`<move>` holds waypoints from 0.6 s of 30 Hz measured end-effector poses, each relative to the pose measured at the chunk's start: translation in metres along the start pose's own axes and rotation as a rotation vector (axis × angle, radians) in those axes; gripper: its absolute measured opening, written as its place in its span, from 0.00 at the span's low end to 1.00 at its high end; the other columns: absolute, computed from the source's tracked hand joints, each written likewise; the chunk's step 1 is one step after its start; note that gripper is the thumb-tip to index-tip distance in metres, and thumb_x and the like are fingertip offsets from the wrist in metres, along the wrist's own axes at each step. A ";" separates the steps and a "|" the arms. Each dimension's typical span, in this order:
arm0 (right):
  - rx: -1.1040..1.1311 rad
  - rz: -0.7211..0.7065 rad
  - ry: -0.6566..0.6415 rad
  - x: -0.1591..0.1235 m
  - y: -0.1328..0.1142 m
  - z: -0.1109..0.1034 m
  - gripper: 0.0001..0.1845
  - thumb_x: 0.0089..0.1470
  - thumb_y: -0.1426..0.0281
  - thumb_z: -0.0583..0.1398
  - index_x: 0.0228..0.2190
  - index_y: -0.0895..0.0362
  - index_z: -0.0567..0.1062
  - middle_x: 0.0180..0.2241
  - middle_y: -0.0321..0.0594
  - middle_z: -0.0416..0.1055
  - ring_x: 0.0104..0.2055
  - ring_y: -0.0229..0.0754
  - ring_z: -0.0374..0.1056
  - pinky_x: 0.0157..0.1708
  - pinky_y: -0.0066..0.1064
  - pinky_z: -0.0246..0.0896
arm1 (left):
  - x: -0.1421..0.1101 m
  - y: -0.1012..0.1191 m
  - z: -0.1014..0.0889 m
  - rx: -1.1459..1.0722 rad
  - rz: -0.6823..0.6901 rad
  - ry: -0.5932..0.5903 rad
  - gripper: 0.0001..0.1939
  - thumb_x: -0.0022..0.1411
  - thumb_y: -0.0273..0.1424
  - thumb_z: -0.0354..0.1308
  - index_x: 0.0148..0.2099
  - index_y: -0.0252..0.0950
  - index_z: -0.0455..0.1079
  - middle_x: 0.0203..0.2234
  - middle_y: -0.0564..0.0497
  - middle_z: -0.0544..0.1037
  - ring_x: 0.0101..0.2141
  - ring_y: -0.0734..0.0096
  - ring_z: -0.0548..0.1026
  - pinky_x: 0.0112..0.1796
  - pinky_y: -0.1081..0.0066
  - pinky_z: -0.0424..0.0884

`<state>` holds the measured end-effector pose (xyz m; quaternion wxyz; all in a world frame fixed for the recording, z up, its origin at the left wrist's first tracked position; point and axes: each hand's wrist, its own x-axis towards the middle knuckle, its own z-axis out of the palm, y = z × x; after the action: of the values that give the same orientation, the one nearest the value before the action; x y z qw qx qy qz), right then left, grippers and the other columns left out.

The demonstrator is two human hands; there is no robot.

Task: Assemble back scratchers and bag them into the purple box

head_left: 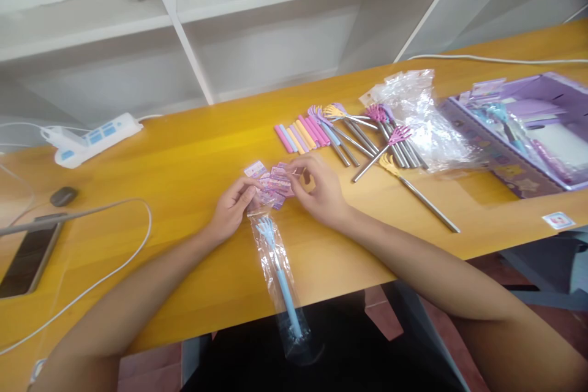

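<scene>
A light-blue back scratcher (285, 288) lies inside a clear plastic bag (263, 251), which hangs over the table's front edge. Thumb and fingers of my left hand (233, 211) are closed on the bag's top end, beside small purple printed cards (278, 180). My right hand (321, 193) is at the right side of these cards, its thumb and forefinger pinched together. What sits in that pinch is too small to make out. Some of the cards lie loosely on the table between both hands, partly covered by the fingers.
Back scratchers with metal rods (367, 135), coloured handle tubes (303, 133) and a heap of clear bags (418, 116) lie beyond my right hand. A purple box (514, 168) holds packed pieces. Leftward are a power strip (98, 139), a phone (30, 257) and cables.
</scene>
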<state>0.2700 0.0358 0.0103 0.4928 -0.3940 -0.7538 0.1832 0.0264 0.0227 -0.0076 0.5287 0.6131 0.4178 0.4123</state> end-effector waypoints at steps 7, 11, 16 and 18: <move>0.220 -0.305 -0.267 -0.005 -0.014 -0.007 0.05 0.66 0.70 0.62 0.44 0.52 0.76 0.39 0.42 0.77 0.40 0.41 0.73 0.42 0.35 0.71 | 0.001 0.002 0.001 -0.036 -0.021 0.000 0.18 0.74 0.49 0.59 0.49 0.39 0.73 0.25 0.56 0.72 0.24 0.73 0.67 0.28 0.72 0.63; 0.184 -0.385 -0.494 -0.016 -0.009 0.004 0.03 0.68 0.71 0.59 0.40 0.53 0.74 0.39 0.40 0.77 0.40 0.38 0.73 0.38 0.30 0.69 | 0.000 0.004 0.001 -0.019 -0.044 0.001 0.19 0.74 0.50 0.58 0.50 0.39 0.73 0.26 0.55 0.73 0.25 0.72 0.67 0.29 0.72 0.63; 0.083 -0.375 -0.419 -0.016 -0.003 0.007 0.04 0.69 0.72 0.58 0.38 0.53 0.72 0.38 0.40 0.75 0.39 0.38 0.71 0.39 0.30 0.66 | -0.001 0.004 0.001 -0.012 -0.030 0.001 0.19 0.73 0.50 0.58 0.49 0.39 0.74 0.25 0.56 0.70 0.25 0.72 0.65 0.28 0.72 0.62; 0.066 -0.326 -0.367 -0.013 -0.002 0.005 0.05 0.69 0.71 0.58 0.38 0.53 0.72 0.38 0.41 0.75 0.38 0.38 0.70 0.39 0.31 0.66 | -0.001 0.004 0.000 0.002 -0.012 -0.007 0.19 0.73 0.50 0.58 0.49 0.39 0.75 0.29 0.54 0.72 0.28 0.71 0.68 0.31 0.72 0.65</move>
<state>0.2675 0.0253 0.0016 0.3834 -0.2109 -0.8779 0.1944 0.0262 0.0215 -0.0034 0.5320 0.6124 0.4202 0.4066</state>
